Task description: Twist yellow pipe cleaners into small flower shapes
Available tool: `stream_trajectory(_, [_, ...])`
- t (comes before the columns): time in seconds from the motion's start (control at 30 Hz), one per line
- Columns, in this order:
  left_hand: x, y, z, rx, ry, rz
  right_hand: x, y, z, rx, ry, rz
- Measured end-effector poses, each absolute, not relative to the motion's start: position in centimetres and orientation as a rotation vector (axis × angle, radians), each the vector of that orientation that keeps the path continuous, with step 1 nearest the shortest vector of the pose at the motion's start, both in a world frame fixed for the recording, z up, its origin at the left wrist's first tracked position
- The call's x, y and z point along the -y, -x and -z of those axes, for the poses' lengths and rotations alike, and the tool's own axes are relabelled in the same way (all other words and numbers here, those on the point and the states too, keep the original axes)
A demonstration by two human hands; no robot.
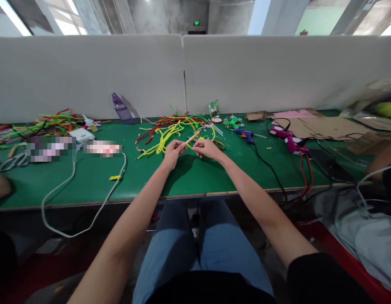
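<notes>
purple bottle (122, 109) | white cable (69, 236) | green sign (196, 23) | probably scissors (20, 158)

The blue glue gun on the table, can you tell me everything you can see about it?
The blue, plastic-looking glue gun lies on the green tabletop, right of the person's right hand, which doesn't touch it. Its narrow front points left, a small orange part shows on its body, and a thin, see-through stick pokes out toward the right. A black cord runs from its handle toward the table's front edge. I can't tell if it's on.

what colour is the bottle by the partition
The bottle is purple, clearest in the head view.
</notes>
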State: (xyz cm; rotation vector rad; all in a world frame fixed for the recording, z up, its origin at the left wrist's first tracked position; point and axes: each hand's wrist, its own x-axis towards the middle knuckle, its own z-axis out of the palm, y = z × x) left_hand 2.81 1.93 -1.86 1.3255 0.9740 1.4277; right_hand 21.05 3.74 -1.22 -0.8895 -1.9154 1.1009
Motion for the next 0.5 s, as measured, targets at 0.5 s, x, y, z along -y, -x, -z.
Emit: stream_trajectory(0.5, [-1.09, -2.91, 1.17, -0.720, -1.252, -1.215, -4.40, -21.37, 1.61, 1.968, 0.981, -1.114])
